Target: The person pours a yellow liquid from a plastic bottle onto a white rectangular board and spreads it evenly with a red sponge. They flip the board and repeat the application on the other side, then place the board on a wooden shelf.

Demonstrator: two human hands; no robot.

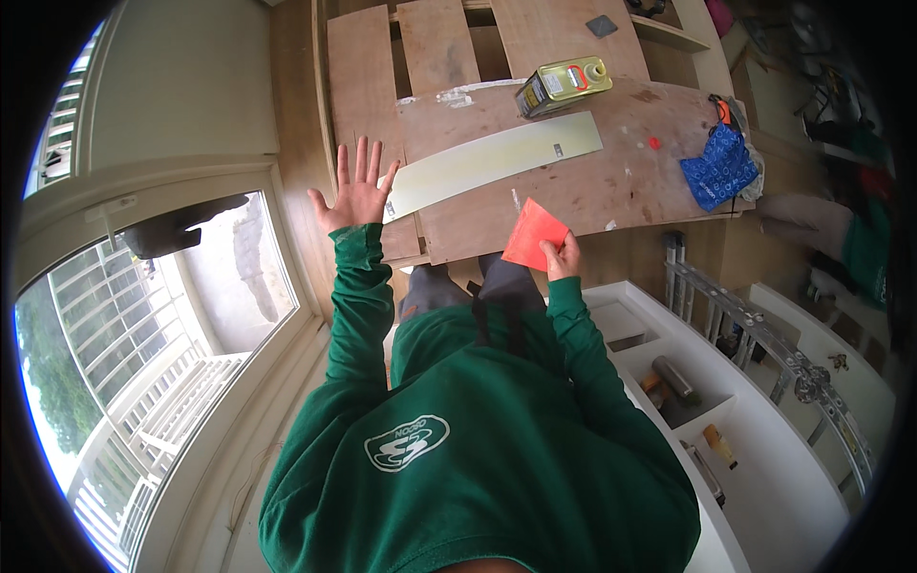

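My left hand [355, 199] is held up with its fingers spread, beside the left end of a long pale panel [487, 164]. Nothing is in that palm. A flat red-orange square sheet [533, 234] is pinched between the thumb and fingers of my right hand [565, 256], just off the near edge of the wooden work surface [458, 229]. Whether the sheet is sandpaper or plastic I cannot tell. The slightly curved panel lies flat on the boards. Behind it is a rectangular yellowish metal can [565, 86] with a round spout.
A blue patterned bag [718, 170] lies at the surface's right end, near a small red piece [654, 143]. White compartments [764, 477] with tools are at lower right, beside a folded metal ladder [755, 334]. A window [162, 315] fills the left. Another person [864, 229] appears far right.
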